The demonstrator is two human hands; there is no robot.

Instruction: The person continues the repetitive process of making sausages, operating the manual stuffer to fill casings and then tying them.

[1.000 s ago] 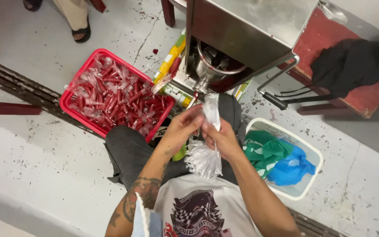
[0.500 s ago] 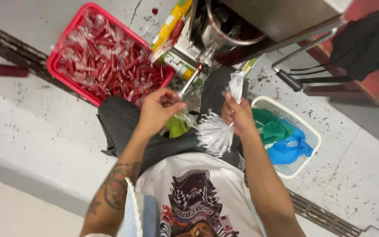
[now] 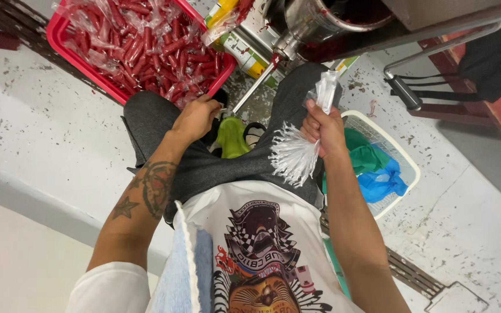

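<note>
The right hand (image 3: 320, 124) grips a bunch of clear plastic bags (image 3: 297, 152) above the lap. The left hand (image 3: 195, 119) is curled near a thin metal spout (image 3: 254, 90), beside the red basket (image 3: 88, 66) full of red ice pops (image 3: 146, 52).

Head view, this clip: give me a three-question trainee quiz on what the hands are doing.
1. True or false: the right hand grips a bundle of clear narrow plastic bags.
2. Where does the left hand rest? A) in the white basket B) by the near rim of the red plastic crate of red-filled tubes C) on the lever
3. What lies in the white plastic basket?

Key: 1 true; 2 B; 3 green and blue cloths.
</note>
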